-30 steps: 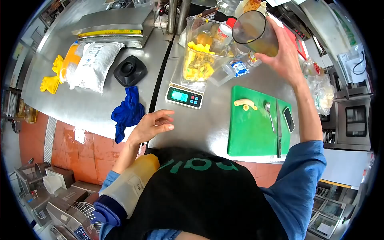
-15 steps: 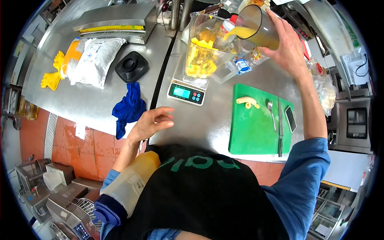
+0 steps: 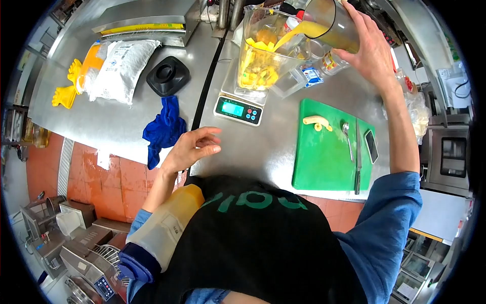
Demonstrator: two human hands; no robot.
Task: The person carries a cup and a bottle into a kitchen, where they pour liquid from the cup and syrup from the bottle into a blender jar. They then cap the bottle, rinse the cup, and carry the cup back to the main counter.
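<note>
My right hand point(image 3: 373, 54) is wrapped around a tinted see-through pitcher point(image 3: 340, 26), tilted to the left. A stream of yellow liquid point(image 3: 289, 36) runs from its mouth into a clear square blender jug point(image 3: 244, 63) holding yellow fruit chunks point(image 3: 259, 76). Under the jug is a digital kitchen scale point(image 3: 238, 110) with a lit display, its digits unreadable. My left hand point(image 3: 191, 148) hovers empty by the table's front edge, fingers slightly curled and apart. Tucked between my left arm and body is a translucent bottle point(image 3: 164, 223) with a dark blue lid.
On the green cutting board point(image 3: 324, 162) are a peeled banana piece point(image 3: 315, 120), a spoon point(image 3: 347, 137), a knife point(image 3: 358, 157) and a phone point(image 3: 371, 147). Leftward lie a blue cloth point(image 3: 164, 129), a black lid point(image 3: 168, 76), a white bag point(image 3: 124, 71) and yellow gloves point(image 3: 66, 96).
The yellow stream now reaches down into the jug, where before it was only at the pitcher's lip. The pitcher has risen slightly; my left hand remains empty.
</note>
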